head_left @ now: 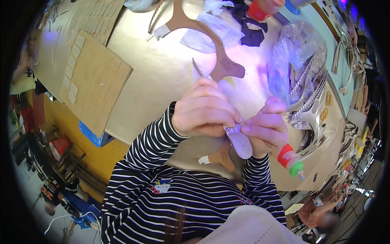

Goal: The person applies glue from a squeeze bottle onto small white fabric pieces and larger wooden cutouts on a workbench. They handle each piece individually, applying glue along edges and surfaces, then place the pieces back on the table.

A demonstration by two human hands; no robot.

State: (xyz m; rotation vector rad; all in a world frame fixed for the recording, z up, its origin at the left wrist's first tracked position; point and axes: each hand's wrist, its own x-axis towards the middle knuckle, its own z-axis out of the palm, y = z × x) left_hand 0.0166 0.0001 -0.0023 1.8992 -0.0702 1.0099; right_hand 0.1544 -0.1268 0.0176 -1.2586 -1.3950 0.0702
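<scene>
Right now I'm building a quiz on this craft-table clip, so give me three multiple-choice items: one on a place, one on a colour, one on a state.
1. Where does the small glue bottle lie?
A. beside the right hand
B. on the cardboard sheet
C. in the plastic bag

2. What colours are the sleeves?
A. plain red
B. black and white stripes
C. plain green

3. How is the pale flat piece held?
A. lying loose on the table
B. pinched between both hands
C. in the left hand alone

Answers:
1 A, it lies on the table just right of the right hand.
2 B, both forearms show dark and white bands.
3 B, the left hand and right hand meet at its top end.
</scene>
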